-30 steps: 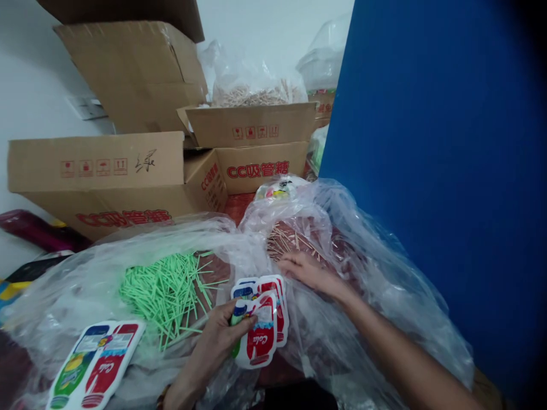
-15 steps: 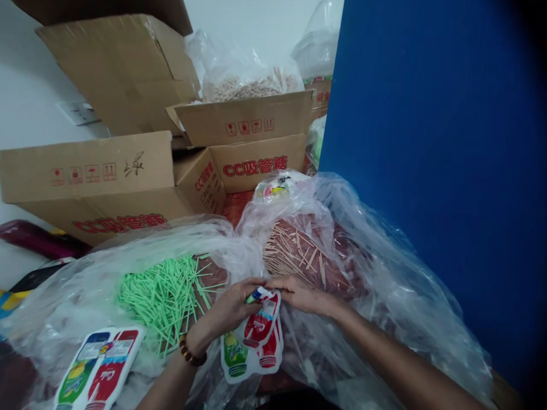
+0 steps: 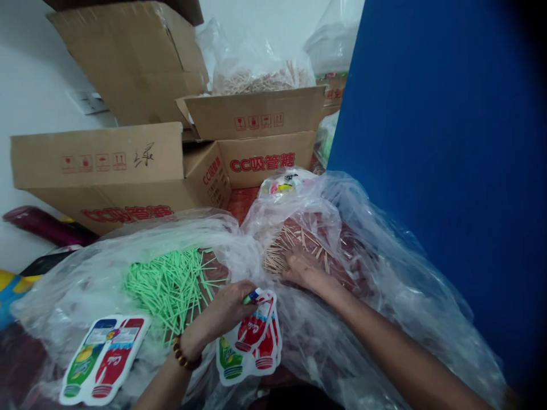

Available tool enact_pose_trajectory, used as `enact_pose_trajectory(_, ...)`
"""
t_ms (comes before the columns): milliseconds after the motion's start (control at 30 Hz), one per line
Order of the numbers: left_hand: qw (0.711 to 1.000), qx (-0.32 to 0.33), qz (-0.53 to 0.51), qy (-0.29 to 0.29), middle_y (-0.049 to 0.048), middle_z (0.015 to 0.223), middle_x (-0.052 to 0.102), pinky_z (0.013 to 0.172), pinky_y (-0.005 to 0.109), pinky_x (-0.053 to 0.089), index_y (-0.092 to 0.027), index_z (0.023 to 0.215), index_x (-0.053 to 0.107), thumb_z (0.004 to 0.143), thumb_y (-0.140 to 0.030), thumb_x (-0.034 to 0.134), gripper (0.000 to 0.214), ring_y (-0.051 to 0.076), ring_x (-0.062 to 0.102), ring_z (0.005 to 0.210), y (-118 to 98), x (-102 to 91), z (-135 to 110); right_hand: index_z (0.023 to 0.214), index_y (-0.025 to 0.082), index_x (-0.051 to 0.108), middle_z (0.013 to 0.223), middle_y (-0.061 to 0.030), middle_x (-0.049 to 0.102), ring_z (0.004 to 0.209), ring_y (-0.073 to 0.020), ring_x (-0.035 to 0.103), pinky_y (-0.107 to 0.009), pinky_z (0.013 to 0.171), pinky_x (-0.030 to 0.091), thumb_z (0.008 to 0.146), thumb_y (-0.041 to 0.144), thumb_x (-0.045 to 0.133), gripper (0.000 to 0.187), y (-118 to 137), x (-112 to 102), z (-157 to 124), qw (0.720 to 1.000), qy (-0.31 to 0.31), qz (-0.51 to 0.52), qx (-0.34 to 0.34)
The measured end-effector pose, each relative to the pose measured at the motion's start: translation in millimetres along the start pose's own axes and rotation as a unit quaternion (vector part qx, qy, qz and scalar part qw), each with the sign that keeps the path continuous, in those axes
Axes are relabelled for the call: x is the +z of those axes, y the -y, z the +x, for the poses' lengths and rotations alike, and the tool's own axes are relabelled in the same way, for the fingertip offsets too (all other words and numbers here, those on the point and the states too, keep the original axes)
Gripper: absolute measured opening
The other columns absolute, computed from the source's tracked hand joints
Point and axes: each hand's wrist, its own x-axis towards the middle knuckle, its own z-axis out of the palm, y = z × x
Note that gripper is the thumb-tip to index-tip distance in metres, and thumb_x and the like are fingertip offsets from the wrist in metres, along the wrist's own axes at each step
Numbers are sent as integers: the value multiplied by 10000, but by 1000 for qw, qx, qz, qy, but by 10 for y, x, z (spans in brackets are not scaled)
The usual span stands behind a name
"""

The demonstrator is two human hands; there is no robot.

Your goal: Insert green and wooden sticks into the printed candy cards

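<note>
My left hand [image 3: 228, 310] pinches the top of a small stack of bottle-shaped printed pouches [image 3: 250, 344], red and green, hanging down from my fingers. My right hand [image 3: 305, 270] reaches into a clear plastic bag [image 3: 342, 228] and rests on a pile of tan straw sticks [image 3: 294, 245]; its fingertips are buried among them. A second clear bag [image 3: 106, 267] to the left holds a heap of green straw sticks [image 3: 171, 282]. Another pair of joined pouches [image 3: 105, 359] lies flat on that bag at lower left.
Cardboard boxes with red print [image 3: 98, 171] [image 3: 256, 136] stand behind the bags, one holding a further bag of tan sticks [image 3: 260, 80]. A tall blue panel [image 3: 448, 142] closes off the right side. A dark red object [image 3: 43, 225] lies at far left.
My right hand left the pouch tops and went forward into the tan sticks. My left hand kept the pouches and stayed roughly where it was.
</note>
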Motion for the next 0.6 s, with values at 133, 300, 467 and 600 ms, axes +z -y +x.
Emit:
enact_pose_trajectory(133, 1000, 1, -12, -5, 38, 873, 689, 704, 232, 432, -197, 826, 670, 759, -170, 533, 155, 184, 606, 783, 8, 7, -24, 1140, 83, 621, 1170, -228, 625, 1102, -348, 570, -402, 918, 426, 768, 316, 624, 438, 31, 98, 75, 1000, 14, 18, 1)
enact_pose_trajectory(300, 999, 18, -31, -26, 42, 941, 688, 755, 236, 436, -208, 876, 694, 769, -187, 553, 179, 190, 612, 840, 33, 36, -27, 1074, 40, 634, 1130, -271, 632, 1083, -357, 582, -402, 918, 412, 802, 345, 627, 409, 46, 187, 150, 997, 7, 79, 1)
enact_pose_trajectory(467, 990, 7, -120, -67, 39, 916, 676, 744, 224, 452, -192, 805, 702, 771, -237, 591, 125, 181, 610, 825, 47, 20, -105, 921, 122, 659, 946, -168, 692, 893, -270, 640, -332, 786, 447, 758, 391, 668, 315, -145, 238, 155, 978, -3, 209, 4)
enact_pose_trajectory(600, 960, -37, -258, -99, 23, 764, 671, 640, 227, 463, -165, 714, 675, 762, -316, 644, 161, 169, 608, 697, 17, -11, -238, 854, 155, 609, 715, -65, 646, 642, -170, 586, -278, 616, 438, 852, 418, 491, 288, -304, 332, 149, 934, -32, 354, 31)
